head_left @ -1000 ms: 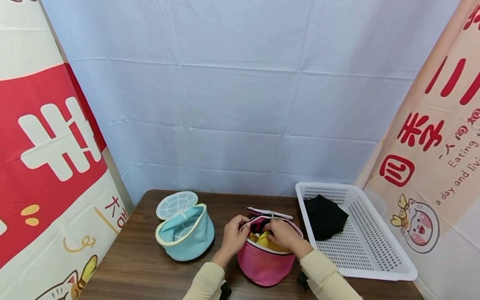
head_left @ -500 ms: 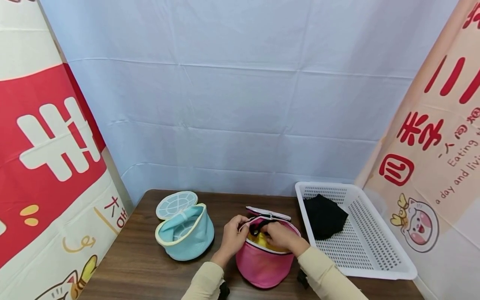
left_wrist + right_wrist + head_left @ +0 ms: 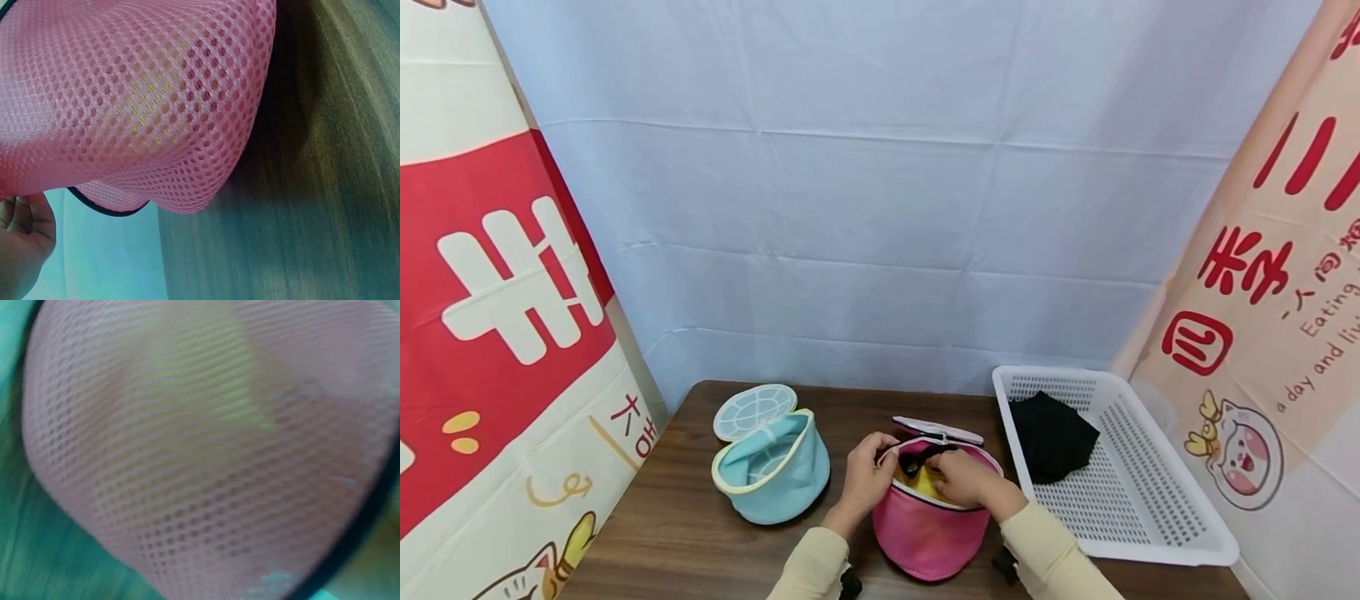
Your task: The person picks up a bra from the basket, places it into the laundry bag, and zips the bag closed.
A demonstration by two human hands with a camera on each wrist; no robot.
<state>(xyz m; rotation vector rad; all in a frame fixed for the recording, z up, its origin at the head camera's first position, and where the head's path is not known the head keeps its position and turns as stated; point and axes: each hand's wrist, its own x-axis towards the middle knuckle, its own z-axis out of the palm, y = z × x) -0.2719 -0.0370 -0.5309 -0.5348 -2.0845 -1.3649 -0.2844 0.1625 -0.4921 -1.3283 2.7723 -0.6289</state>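
A pink mesh laundry bag [image 3: 928,537] stands on the table with its round lid [image 3: 938,430] folded back. My left hand [image 3: 867,477] pinches the left side of its rim; the left wrist view catches part of a hand [image 3: 26,240] at the edge of the mesh [image 3: 156,112]. Over the opening, my right hand [image 3: 964,477] reaches in, its fingertips partly hidden. Yellow fabric [image 3: 927,483] lies inside, with a black piece [image 3: 913,463] beside the right fingers. Through the mesh in the right wrist view, a yellow patch [image 3: 212,369] shows, blurred.
To the left stands an open light-blue mesh bag [image 3: 782,487] with its lid [image 3: 754,410] laid back. A white perforated basket [image 3: 1150,467] on the right holds folded black cloth [image 3: 1051,437]. Brown wood tabletop [image 3: 655,517] runs beneath; a pale curtain [image 3: 865,208] hangs behind.
The right hand has sunk slightly deeper into the pink bag, and the black piece now sits lower in the opening. The left hand keeps its hold on the rim.
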